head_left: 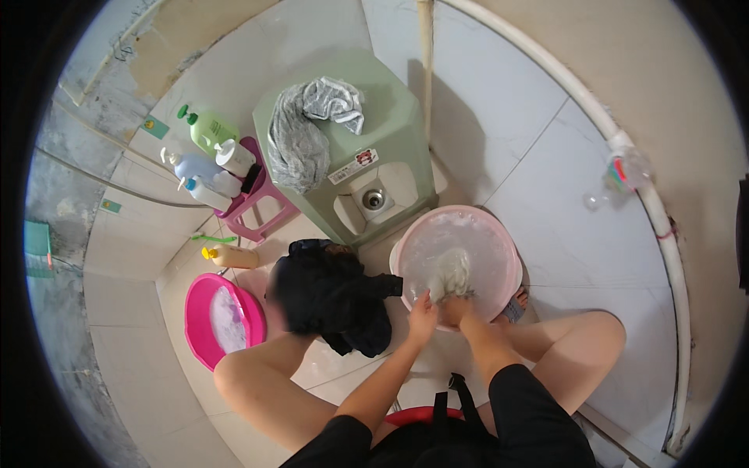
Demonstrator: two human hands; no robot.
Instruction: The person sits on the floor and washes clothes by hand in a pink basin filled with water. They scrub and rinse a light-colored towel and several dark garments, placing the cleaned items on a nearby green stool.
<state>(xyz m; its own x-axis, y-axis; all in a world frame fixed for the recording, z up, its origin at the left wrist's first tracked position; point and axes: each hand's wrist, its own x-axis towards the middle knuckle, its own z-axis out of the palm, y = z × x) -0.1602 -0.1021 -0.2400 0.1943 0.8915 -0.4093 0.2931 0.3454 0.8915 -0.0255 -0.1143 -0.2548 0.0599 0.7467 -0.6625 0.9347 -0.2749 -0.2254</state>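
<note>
A whitish cloth (454, 269), bunched, wrinkled and soaked, is held partly under cloudy, sudsy water near the middle of a light-pink basin (513, 261), its nearest folds turned toward seven o'clock. Both forearms are stretched forward from the lower edge and brought close together. The left hand (422, 317) is placed over the rim at seven o'clock, its fingers curled and its tips set at the cloth's edge; whether the cloth is gripped cannot be told. The right hand (454, 310) is lowered into the basin at six o'clock, its fingers hidden by cloth and water, so its grip cannot be told. Black clothing (339, 300) is heaped outside the basin, between eight and nine o'clock.
</note>
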